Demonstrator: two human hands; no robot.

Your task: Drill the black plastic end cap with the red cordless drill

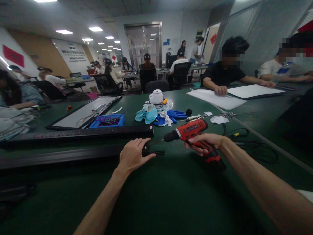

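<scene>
My right hand [204, 143] is wrapped round the handle of a red and black cordless drill [193, 129]. The drill points left, and its long thin bit reaches the end of a long black bar [97, 155] lying on the green table. My left hand [134, 152] grips that end of the bar, thumb on the near side and fingers over the far side. A flat black slotted piece [158, 153] sticks out to the right past my thumb. Whether the bit tip sits in a screw is too small to tell.
A second black bar [80, 133] with red dots lies just behind. Beyond it are a blue bin [107, 121] of wires, a framed white panel [83, 112], light-blue fan blades [146, 114], blue gloves [171, 116] and a white fan part [156, 97]. A co-worker [227, 70] handles white sheets [217, 98] across the table.
</scene>
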